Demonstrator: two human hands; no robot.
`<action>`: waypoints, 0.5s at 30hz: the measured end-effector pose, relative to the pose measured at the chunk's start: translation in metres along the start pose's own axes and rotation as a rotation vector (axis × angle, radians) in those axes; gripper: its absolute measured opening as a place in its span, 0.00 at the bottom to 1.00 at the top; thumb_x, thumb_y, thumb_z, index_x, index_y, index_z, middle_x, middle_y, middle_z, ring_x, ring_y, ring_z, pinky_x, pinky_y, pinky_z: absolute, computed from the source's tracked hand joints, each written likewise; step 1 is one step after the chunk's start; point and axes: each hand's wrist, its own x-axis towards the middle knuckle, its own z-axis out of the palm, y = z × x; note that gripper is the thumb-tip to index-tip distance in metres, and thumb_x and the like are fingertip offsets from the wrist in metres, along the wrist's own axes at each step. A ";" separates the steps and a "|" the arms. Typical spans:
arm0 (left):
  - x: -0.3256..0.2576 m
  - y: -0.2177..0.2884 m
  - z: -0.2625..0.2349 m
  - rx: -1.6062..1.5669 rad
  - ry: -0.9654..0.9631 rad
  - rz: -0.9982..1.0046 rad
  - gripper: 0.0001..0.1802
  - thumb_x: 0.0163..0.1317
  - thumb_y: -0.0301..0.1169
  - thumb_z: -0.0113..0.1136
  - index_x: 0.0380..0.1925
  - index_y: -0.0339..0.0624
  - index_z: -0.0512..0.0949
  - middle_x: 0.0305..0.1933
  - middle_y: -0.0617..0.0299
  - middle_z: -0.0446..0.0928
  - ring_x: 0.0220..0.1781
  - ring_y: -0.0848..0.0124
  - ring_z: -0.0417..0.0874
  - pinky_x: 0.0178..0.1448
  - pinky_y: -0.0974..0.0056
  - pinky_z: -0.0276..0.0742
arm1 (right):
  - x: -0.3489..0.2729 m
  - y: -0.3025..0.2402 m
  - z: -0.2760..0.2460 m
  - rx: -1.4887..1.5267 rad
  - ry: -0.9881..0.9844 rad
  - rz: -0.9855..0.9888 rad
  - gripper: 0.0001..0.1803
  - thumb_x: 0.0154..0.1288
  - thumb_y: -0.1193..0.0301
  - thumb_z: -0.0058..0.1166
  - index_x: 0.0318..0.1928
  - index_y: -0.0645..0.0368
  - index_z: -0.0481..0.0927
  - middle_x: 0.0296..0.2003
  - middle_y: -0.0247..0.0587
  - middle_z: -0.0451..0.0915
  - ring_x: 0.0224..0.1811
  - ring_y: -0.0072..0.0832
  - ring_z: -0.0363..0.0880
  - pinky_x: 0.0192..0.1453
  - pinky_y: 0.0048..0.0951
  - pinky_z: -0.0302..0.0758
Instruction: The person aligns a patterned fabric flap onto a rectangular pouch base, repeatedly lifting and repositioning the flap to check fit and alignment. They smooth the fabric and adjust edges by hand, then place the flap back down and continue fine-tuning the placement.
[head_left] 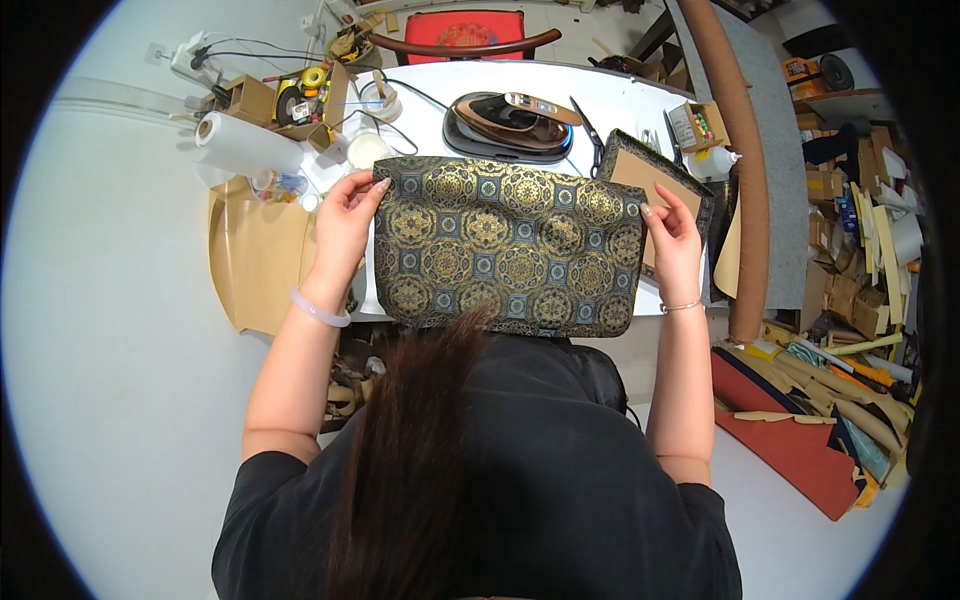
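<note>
A dark brocade cloth (505, 250) with gold medallions and blue-grey squares is stretched out in front of me, its lower edge reaching past the table's front edge. My left hand (348, 218) pinches its upper left corner between thumb and fingers. At the upper right edge, my right hand (676, 235) is closed on the cloth with thumb and index finger, the other fingers loosely raised. Behind the cloth's right end lies a shallow tray-like piece (655, 178) with a tan board inside and a matching patterned border, partly covered by the cloth.
An iron (515, 122) rests on its dark base beyond the cloth, with scissors (590, 135) beside it. A white roll (245, 145), a tool box (305, 100) and tan sheet material (255, 255) are at left. A white bottle (712, 162) and long brown roll (740, 180) stand right.
</note>
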 end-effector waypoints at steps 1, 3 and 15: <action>-0.001 -0.002 -0.002 -0.007 0.014 0.011 0.13 0.71 0.23 0.68 0.53 0.31 0.82 0.48 0.61 0.86 0.48 0.77 0.85 0.57 0.73 0.80 | -0.003 -0.005 0.001 -0.006 0.016 -0.025 0.25 0.74 0.74 0.64 0.70 0.60 0.77 0.39 0.25 0.80 0.43 0.12 0.76 0.54 0.18 0.74; -0.005 0.001 -0.001 -0.025 0.027 0.033 0.14 0.70 0.23 0.68 0.53 0.31 0.81 0.48 0.61 0.86 0.48 0.77 0.84 0.57 0.72 0.80 | -0.006 -0.008 0.001 0.005 0.041 -0.053 0.25 0.74 0.75 0.64 0.69 0.61 0.77 0.37 0.26 0.80 0.41 0.13 0.76 0.50 0.18 0.74; -0.003 -0.004 -0.001 -0.023 0.018 0.032 0.16 0.71 0.24 0.68 0.55 0.33 0.79 0.47 0.63 0.83 0.49 0.77 0.83 0.58 0.73 0.78 | -0.001 0.009 0.003 0.072 0.029 -0.098 0.25 0.74 0.77 0.63 0.69 0.61 0.75 0.38 0.29 0.82 0.40 0.14 0.77 0.47 0.17 0.74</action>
